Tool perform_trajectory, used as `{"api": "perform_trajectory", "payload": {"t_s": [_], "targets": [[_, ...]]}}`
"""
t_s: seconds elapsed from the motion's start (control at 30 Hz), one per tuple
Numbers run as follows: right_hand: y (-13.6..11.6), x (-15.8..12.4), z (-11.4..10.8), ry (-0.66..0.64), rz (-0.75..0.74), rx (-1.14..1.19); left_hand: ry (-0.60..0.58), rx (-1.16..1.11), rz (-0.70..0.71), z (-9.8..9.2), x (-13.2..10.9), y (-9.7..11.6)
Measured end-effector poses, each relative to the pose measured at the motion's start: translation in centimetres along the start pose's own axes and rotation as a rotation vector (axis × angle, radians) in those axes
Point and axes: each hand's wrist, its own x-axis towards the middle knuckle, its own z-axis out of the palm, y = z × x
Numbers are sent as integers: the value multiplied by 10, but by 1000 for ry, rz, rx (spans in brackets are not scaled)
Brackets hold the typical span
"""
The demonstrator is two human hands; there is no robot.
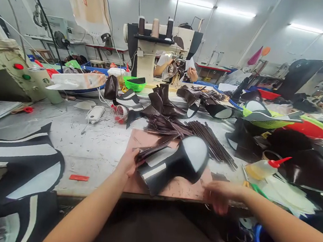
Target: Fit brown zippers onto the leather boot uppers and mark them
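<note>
A black boot upper [170, 168] with pale backing patches lies over the pinkish mat [183, 188] in front of me. My left hand [128, 164] grips its left edge between thumb and fingers. At the table's front edge, right of the upper, my right hand [219, 194] is apart from it and smeared by motion, so I cannot make out its fingers. Behind the upper lie dark narrow strips [211, 143] in a loose bundle. Folded dark boot uppers [163, 102] stand beyond the strips.
On the right are a glue bottle [260, 168] with a red tip, a green-handled tool [258, 190] and pale sheets [289, 196]. More black uppers [31, 153] cover the left side. A sewing machine [164, 36] stands behind, where another person's hands [192, 74] are at work.
</note>
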Motion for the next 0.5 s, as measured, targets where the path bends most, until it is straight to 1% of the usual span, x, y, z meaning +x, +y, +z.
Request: {"api": "perform_trajectory", "payload": {"t_s": [0.03, 0.07, 0.1, 0.13, 0.17, 0.2, 0.23, 0.27, 0.3, 0.33, 0.37, 0.43, 0.5], "targets": [[5, -5, 0, 50, 19, 5, 21, -6, -12, -7, 6, -8], [8, -11, 0, 156, 13, 7, 31, -13, -21, -12, 10, -14], [9, -17, 1, 295, -37, 2, 31, -19, -28, -15, 13, -17], [7, -23, 2, 413, -133, -12, 27, -22, -35, -16, 15, -19], [3, -28, 4, 457, -274, -39, 22, -23, -43, -16, 16, -19], [-5, -32, 8, 397, -433, -77, 18, -20, -52, -15, 18, -17], [-14, -33, 12, 226, -578, -127, 15, -15, -61, -14, 19, -16], [-26, -31, 17, 6, -687, -171, 13, -10, -66, -13, 20, -14], [-39, -26, 21, -173, -743, -208, 12, -3, -67, -12, 22, -13], [-54, -18, 25, -288, -777, -236, 11, 3, -66, -12, 23, -13], [-69, -8, 28, -332, -815, -253, 11, 10, -61, -12, 23, -13], [-99, 12, 30, -370, -943, -310, 16, 19, -42, -13, 24, -16], [-128, 25, 28, -424, -1045, -461, 25, 24, -9, -15, 22, -21]]}}
